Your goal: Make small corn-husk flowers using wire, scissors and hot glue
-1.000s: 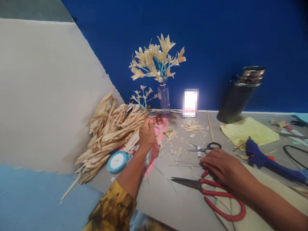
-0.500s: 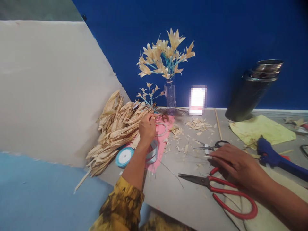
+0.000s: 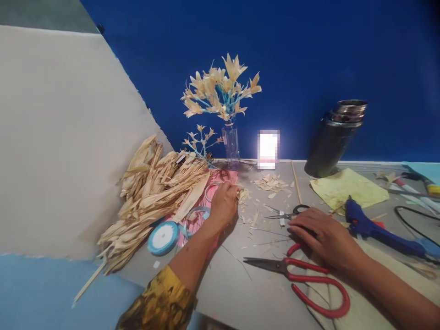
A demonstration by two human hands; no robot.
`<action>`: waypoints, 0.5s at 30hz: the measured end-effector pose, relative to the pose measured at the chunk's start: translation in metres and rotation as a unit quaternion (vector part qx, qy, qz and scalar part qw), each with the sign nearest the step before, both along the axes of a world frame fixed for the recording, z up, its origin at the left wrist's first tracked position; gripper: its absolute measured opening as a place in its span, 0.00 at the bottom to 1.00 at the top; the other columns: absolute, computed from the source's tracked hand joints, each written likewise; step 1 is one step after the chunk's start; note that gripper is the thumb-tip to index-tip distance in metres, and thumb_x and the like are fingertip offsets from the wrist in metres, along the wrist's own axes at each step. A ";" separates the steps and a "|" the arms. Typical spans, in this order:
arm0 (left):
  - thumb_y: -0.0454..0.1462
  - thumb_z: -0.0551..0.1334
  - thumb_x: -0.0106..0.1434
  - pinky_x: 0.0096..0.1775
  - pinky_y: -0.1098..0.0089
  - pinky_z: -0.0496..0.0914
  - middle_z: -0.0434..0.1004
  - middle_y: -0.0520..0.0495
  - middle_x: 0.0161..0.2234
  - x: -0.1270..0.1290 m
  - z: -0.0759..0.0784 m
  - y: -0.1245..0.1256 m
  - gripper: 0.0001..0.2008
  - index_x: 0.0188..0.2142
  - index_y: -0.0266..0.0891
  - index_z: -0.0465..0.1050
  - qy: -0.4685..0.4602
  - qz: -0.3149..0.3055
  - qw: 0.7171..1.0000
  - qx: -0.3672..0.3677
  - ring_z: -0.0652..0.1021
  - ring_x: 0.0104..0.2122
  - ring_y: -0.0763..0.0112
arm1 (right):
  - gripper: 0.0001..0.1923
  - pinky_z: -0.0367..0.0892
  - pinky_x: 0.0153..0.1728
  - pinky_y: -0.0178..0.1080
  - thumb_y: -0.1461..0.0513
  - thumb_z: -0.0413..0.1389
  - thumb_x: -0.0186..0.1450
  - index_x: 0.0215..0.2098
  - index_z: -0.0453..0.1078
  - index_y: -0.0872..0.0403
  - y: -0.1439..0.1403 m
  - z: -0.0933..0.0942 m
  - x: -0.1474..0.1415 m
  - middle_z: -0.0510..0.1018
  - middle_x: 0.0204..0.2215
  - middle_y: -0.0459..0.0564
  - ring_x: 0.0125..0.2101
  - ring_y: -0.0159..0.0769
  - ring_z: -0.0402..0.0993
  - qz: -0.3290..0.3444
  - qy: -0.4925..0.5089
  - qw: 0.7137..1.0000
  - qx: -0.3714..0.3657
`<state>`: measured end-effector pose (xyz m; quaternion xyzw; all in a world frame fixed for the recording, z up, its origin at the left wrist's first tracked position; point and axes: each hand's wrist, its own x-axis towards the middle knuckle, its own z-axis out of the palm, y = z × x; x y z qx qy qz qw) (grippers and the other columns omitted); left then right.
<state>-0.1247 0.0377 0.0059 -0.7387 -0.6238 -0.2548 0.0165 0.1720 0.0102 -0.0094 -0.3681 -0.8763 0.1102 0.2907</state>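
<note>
Fingers of the left hand (image 3: 224,205) are curling over scraps on the pink sheet (image 3: 220,176); whether they are pinching one, I cannot tell.
Husks (image 3: 154,192) and ribbon spool (image 3: 164,237) are lying left; the right hand (image 3: 321,236) is resting flat, fingers loose, touching the red scissors (image 3: 302,279). Picking material seems underway; cutting likely needs gripping those handles.
</note>
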 end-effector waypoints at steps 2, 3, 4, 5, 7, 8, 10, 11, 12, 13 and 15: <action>0.26 0.56 0.66 0.48 0.60 0.68 0.76 0.40 0.44 0.000 -0.003 0.002 0.14 0.42 0.39 0.78 0.053 0.012 0.998 -0.024 0.74 0.48 0.57 | 0.13 0.75 0.39 0.45 0.57 0.53 0.73 0.39 0.79 0.49 0.001 0.000 0.001 0.85 0.37 0.53 0.39 0.45 0.79 -0.010 0.001 1.000 -0.006; 0.27 0.56 0.66 0.48 0.60 0.68 0.76 0.40 0.44 -0.001 -0.004 0.002 0.14 0.43 0.40 0.79 0.083 0.020 0.996 -0.040 0.73 0.48 0.56 | 0.14 0.74 0.39 0.45 0.57 0.52 0.73 0.39 0.80 0.49 0.001 0.000 0.002 0.85 0.36 0.52 0.39 0.44 0.79 -0.021 0.002 1.000 -0.004; 0.28 0.56 0.66 0.48 0.60 0.68 0.76 0.40 0.44 -0.001 -0.005 0.003 0.15 0.44 0.41 0.79 0.107 0.026 0.992 -0.054 0.73 0.48 0.56 | 0.14 0.74 0.39 0.45 0.57 0.52 0.73 0.39 0.80 0.50 0.002 0.000 0.004 0.85 0.36 0.52 0.38 0.44 0.79 -0.036 0.004 0.999 0.001; 0.28 0.56 0.66 0.48 0.59 0.68 0.76 0.40 0.44 -0.002 -0.006 0.003 0.14 0.44 0.41 0.79 0.122 0.030 0.990 -0.066 0.72 0.48 0.56 | 0.15 0.74 0.39 0.45 0.56 0.52 0.73 0.39 0.80 0.51 0.003 0.000 0.005 0.85 0.35 0.53 0.38 0.45 0.79 -0.051 0.004 0.999 0.006; 0.29 0.57 0.66 0.47 0.59 0.67 0.76 0.40 0.42 -0.003 -0.006 0.004 0.13 0.44 0.40 0.79 0.133 0.035 0.988 -0.078 0.72 0.48 0.55 | 0.16 0.74 0.41 0.46 0.56 0.52 0.73 0.40 0.80 0.53 0.005 -0.002 0.008 0.85 0.36 0.53 0.38 0.46 0.79 -0.077 0.003 0.997 0.016; 0.29 0.57 0.66 0.47 0.58 0.67 0.76 0.39 0.41 -0.004 -0.005 0.004 0.13 0.43 0.40 0.80 0.132 0.038 0.987 -0.078 0.72 0.47 0.54 | 0.16 0.73 0.42 0.47 0.56 0.52 0.73 0.41 0.80 0.53 0.006 -0.003 0.009 0.85 0.36 0.53 0.39 0.46 0.79 -0.083 -0.001 0.996 0.019; 0.30 0.58 0.67 0.47 0.57 0.67 0.76 0.38 0.40 -0.004 -0.003 0.003 0.11 0.40 0.38 0.80 0.128 0.046 0.988 -0.076 0.72 0.47 0.53 | 0.15 0.73 0.43 0.48 0.56 0.53 0.72 0.41 0.80 0.53 0.009 -0.004 0.011 0.85 0.37 0.54 0.40 0.47 0.79 -0.087 -0.013 0.996 0.016; 0.31 0.57 0.67 0.48 0.57 0.66 0.76 0.38 0.40 -0.003 -0.001 0.003 0.11 0.39 0.38 0.80 0.127 0.049 0.988 -0.073 0.72 0.47 0.53 | 0.15 0.73 0.43 0.48 0.55 0.53 0.72 0.42 0.80 0.53 0.009 -0.005 0.011 0.85 0.37 0.53 0.41 0.47 0.79 -0.089 -0.020 0.996 0.013; 0.31 0.57 0.68 0.49 0.57 0.66 0.76 0.38 0.40 -0.002 0.002 0.002 0.11 0.38 0.37 0.80 0.125 0.050 0.988 -0.070 0.72 0.47 0.53 | 0.15 0.73 0.42 0.48 0.55 0.53 0.72 0.41 0.80 0.53 0.010 -0.005 0.012 0.85 0.37 0.53 0.40 0.48 0.79 -0.093 -0.026 0.995 0.012; 0.32 0.57 0.68 0.50 0.57 0.66 0.76 0.38 0.40 -0.001 0.004 0.001 0.11 0.38 0.37 0.79 0.124 0.048 0.989 -0.068 0.72 0.47 0.54 | 0.16 0.73 0.42 0.47 0.55 0.52 0.72 0.41 0.80 0.53 0.010 -0.004 0.012 0.85 0.37 0.53 0.40 0.48 0.79 -0.100 -0.030 0.994 0.010; 0.35 0.58 0.69 0.51 0.59 0.66 0.75 0.39 0.40 0.002 0.009 -0.003 0.10 0.37 0.37 0.79 0.113 0.026 0.991 -0.066 0.72 0.48 0.56 | 0.16 0.73 0.41 0.47 0.55 0.51 0.72 0.40 0.80 0.53 0.010 -0.002 0.013 0.84 0.36 0.53 0.39 0.48 0.79 -0.124 -0.031 0.992 0.006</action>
